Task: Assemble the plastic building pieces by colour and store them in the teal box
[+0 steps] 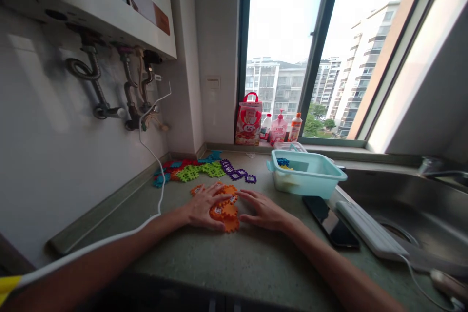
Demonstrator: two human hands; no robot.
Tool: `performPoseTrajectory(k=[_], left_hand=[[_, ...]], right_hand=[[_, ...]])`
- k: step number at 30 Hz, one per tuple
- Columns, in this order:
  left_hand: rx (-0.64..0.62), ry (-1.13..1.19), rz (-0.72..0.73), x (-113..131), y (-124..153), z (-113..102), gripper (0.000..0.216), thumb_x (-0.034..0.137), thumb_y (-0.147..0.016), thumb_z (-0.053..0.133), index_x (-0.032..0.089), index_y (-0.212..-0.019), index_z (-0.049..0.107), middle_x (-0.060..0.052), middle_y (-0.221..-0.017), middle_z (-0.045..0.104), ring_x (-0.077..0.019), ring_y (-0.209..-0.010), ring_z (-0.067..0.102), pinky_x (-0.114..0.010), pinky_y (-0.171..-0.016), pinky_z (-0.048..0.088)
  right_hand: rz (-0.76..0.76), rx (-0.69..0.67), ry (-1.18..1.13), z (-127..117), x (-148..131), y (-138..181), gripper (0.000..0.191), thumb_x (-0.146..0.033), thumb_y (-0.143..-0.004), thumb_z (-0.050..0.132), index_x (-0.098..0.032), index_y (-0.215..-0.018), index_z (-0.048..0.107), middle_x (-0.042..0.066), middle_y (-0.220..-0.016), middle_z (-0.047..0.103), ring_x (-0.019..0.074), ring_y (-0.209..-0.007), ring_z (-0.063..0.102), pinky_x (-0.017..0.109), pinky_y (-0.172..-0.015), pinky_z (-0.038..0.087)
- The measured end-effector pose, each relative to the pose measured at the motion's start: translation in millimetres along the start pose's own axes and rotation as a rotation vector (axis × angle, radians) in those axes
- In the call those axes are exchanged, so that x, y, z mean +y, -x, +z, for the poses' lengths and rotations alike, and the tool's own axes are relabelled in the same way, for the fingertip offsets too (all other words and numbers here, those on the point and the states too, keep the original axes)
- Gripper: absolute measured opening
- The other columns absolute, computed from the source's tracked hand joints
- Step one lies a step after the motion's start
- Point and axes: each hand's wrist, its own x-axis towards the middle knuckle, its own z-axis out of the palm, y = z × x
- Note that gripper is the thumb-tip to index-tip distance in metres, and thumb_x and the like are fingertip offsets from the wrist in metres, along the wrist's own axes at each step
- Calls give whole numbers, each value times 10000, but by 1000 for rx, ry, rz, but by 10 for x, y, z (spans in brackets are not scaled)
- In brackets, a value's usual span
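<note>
A small heap of orange toothed plastic pieces (227, 209) lies on the grey counter (234, 258) in front of me. My left hand (203, 207) rests on the left side of the heap, fingers spread flat over the pieces. My right hand (263, 211) lies flat on the counter at the heap's right edge, fingers stretched toward it. Behind the heap, more pieces lie in colour groups: purple (234, 170), green (201, 171), red (179, 164) and blue (211, 157).
A pale blue plastic tub (310, 178) with a few pieces inside stands right of the heap. A black phone (331, 222) and a white bar (369, 229) lie by the steel sink (409, 204). Bottles (280, 127) and a red bag (249, 122) line the windowsill. A white cable (161, 190) hangs down.
</note>
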Motion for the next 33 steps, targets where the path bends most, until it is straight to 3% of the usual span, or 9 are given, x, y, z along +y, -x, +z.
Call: performPoseTrajectory(k=[4,8,11,14,19,22,27,30,33], left_hand=[[-7,22,60,191,-322,84,1107,901,-698,671,448,-1635,295,-99,-1747,184,-467,-1581,175,-768,-1216,103],[63,81,80,174,-435,118,1062,887,-712,679,443,-1619,349,-98,-1739,218,-487,-1571,187,-783,-1209,99],[182,126,110,-39,-379,2,843,788,-866,616,378,-1583,448,-86,-1723,272,-438,-1555,267,-689,-1255,159],[210,122,148,-404,-280,-175,545,547,-997,575,322,-1494,568,-76,-1620,467,-335,-1478,433,-537,-1248,309],[142,109,128,-857,-203,-257,704,248,-785,708,253,-1477,579,-82,-1500,594,-283,-1359,556,-426,-1192,405],[148,126,103,-883,-231,-214,661,249,-783,685,205,-1439,617,-100,-1383,667,-253,-1232,631,-361,-1101,470],[154,48,65,-831,-232,-265,414,271,-741,708,204,-1146,763,-77,-1153,733,-234,-1028,682,-312,-946,517],[174,40,30,-800,-203,-326,334,296,-712,736,207,-1033,759,-63,-1070,735,-227,-947,685,-306,-895,518],[142,169,93,-690,-189,-343,327,339,-733,740,201,-1029,728,-46,-1058,728,-211,-913,683,-291,-847,525]], right_hand=[[-51,75,10,-67,31,-6,595,-548,-929,705,-273,-1447,605,129,-1426,644,316,-1279,630,477,-1120,477],[-64,122,31,-84,90,-3,508,-469,-955,698,-285,-1421,612,103,-1375,678,273,-1190,683,428,-1054,526],[-70,179,72,-90,86,0,445,-471,-996,641,-249,-1382,644,125,-1373,679,268,-1189,684,420,-1057,524],[-105,187,113,-115,37,1,310,-434,-1030,593,-236,-1224,732,113,-1231,741,253,-1118,699,405,-1020,534],[-122,107,104,-113,-9,3,231,-408,-986,656,-252,-1114,768,84,-1129,761,225,-1010,716,357,-942,554],[-93,116,78,-85,23,2,214,-392,-964,684,-254,-1102,771,73,-1125,757,210,-986,720,338,-940,553],[-85,92,35,-105,83,16,242,-358,-919,718,-249,-1131,759,73,-1127,749,206,-975,718,335,-953,550],[-76,104,47,-173,85,42,312,-314,-892,707,-237,-1194,728,85,-1156,734,220,-992,710,350,-959,542],[-69,133,49,-261,41,80,401,-259,-843,707,-220,-1241,688,103,-1185,711,240,-1020,695,370,-957,535]])
